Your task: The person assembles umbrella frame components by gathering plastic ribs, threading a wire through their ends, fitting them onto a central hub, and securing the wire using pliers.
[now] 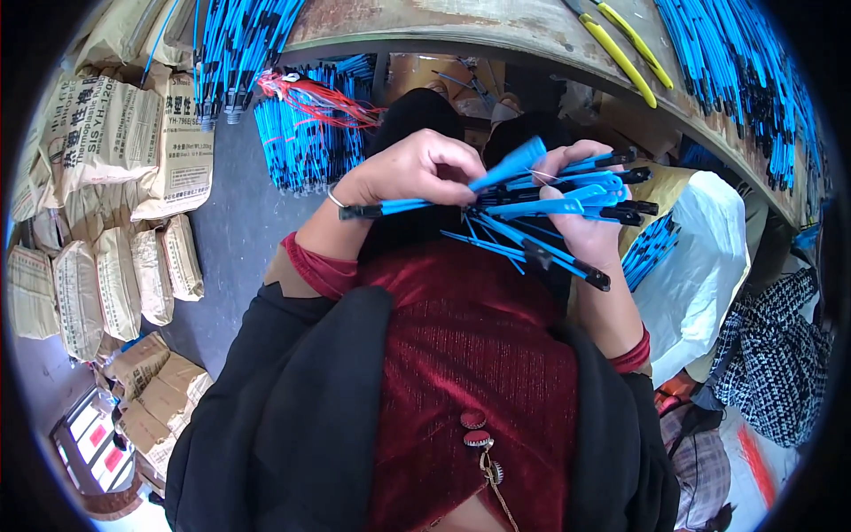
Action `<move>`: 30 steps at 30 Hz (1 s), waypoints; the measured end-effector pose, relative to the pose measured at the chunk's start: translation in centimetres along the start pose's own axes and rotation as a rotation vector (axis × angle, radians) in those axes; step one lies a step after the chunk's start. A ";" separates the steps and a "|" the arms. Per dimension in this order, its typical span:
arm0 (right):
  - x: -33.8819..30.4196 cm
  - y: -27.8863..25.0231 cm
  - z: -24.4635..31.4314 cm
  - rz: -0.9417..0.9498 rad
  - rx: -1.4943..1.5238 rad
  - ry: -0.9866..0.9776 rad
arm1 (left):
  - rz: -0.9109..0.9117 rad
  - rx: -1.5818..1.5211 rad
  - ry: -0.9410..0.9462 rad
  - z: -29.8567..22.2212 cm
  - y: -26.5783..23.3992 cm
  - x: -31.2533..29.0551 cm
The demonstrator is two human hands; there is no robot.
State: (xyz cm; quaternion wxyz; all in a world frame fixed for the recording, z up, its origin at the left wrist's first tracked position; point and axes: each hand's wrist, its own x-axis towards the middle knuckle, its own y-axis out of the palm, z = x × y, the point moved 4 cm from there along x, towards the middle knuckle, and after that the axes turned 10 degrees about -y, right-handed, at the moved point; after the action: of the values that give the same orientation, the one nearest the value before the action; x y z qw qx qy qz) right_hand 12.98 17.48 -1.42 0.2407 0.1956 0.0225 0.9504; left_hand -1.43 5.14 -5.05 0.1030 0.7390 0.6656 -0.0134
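My right hand (585,208) is closed around a loose bunch of thin blue rods (554,248) with black end pieces, in front of my lap. Flat blue strips with rounded ends (581,195) lie among them. My left hand (430,168) pinches at the bunch's left side, thumb and fingers together at the lower end of a broad blue strip (514,164), which slants up and is slightly blurred. One blue rod with a black tip (381,209) sticks out leftward under my left wrist. A fine pale thread shows between the hands. The fingertips partly hide the bunch's centre.
Yellow-handled pliers or cutters (620,53) lie on the wooden bench (399,22) ahead. Blue rods (736,80) heap at its right; more bundles (306,133) stand at left with red ties (319,97). A white sack (700,266) stands at right, paper sacks (115,275) at left.
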 end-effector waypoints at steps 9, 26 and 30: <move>0.2 0.3 -1.3 -0.189 0.003 0.025 | -0.309 -0.315 -0.150 1.4 0.4 -0.1; 0.8 1.6 -0.7 -0.313 -0.009 0.120 | -0.334 -0.294 -0.105 1.1 1.3 -0.2; 1.1 2.4 -0.3 -0.366 -0.122 0.098 | -0.318 -0.293 -0.101 0.8 1.4 0.0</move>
State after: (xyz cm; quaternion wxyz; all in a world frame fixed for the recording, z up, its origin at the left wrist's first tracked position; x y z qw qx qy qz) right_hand 10.84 15.89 -0.96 0.4196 0.1265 0.0119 0.8988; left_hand 0.07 4.89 -5.67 0.2392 0.6003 0.7626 0.0305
